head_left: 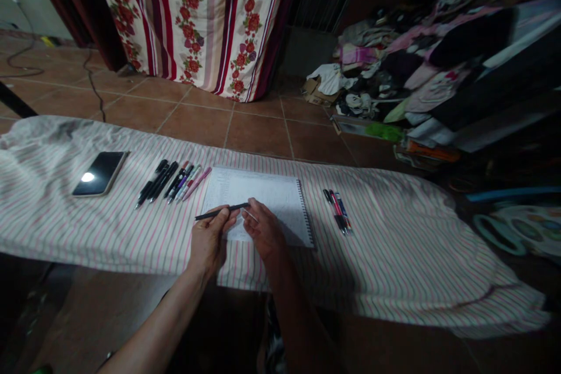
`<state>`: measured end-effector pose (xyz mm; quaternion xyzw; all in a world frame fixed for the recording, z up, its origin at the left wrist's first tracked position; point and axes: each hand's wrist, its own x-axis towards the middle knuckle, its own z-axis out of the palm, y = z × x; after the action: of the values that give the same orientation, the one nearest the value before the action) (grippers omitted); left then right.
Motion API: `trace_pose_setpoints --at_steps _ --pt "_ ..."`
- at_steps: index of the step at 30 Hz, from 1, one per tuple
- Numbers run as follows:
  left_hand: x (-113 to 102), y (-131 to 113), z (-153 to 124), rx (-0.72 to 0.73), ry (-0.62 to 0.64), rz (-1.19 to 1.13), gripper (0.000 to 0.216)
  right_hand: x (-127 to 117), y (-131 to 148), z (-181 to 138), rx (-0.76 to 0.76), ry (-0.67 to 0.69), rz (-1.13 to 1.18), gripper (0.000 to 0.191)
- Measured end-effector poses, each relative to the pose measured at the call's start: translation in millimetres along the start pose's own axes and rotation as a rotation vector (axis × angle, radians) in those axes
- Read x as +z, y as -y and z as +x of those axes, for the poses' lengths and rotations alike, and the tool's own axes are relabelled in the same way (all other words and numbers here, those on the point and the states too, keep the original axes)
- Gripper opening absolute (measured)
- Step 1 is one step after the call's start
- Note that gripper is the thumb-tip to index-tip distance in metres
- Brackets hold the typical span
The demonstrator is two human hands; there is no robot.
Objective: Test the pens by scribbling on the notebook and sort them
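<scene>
My left hand (213,238) and my right hand (263,228) meet over the near edge of a spiral notebook (272,196) and together hold a black pen (219,212), which lies nearly level. My left fingers pinch its middle. My right fingers close on its right end. A row of several pens (173,181), black, dark and pink, lies left of the notebook. Three pens (337,209), red, blue and black, lie to its right.
Everything rests on a striped cloth (394,245) over a low surface. A smartphone (100,173) lies at the left. Beyond are a tiled floor (258,128), a floral curtain (205,17), and a heap of clothes (416,70) at the right.
</scene>
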<state>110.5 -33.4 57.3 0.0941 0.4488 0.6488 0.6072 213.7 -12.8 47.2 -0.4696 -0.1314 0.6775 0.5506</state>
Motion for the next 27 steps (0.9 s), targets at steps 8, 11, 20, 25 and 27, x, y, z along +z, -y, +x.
trace_pose_setpoints --at_steps 8,11,20,25,27 --pt "-1.5 -0.6 0.3 0.003 -0.012 0.018 0.008 -1.3 3.9 0.0 0.000 -0.037 -0.101 0.028" --pt "-0.8 -0.9 1.1 0.006 -0.005 0.011 0.007 -1.3 5.4 -0.9 0.033 0.028 -0.047 0.035" --pt "-1.6 1.5 0.1 -0.001 -0.006 0.026 0.007 -1.5 4.2 1.5 0.000 -0.024 -0.085 0.028" --pt "0.5 0.0 -0.4 0.000 -0.022 0.027 0.007 -2.0 6.6 1.4 -0.008 -0.042 -0.053 0.024" --pt "1.3 -0.4 -0.7 -0.002 -0.032 0.026 0.007 -2.1 7.2 1.7 -0.009 -0.052 -0.045 0.022"
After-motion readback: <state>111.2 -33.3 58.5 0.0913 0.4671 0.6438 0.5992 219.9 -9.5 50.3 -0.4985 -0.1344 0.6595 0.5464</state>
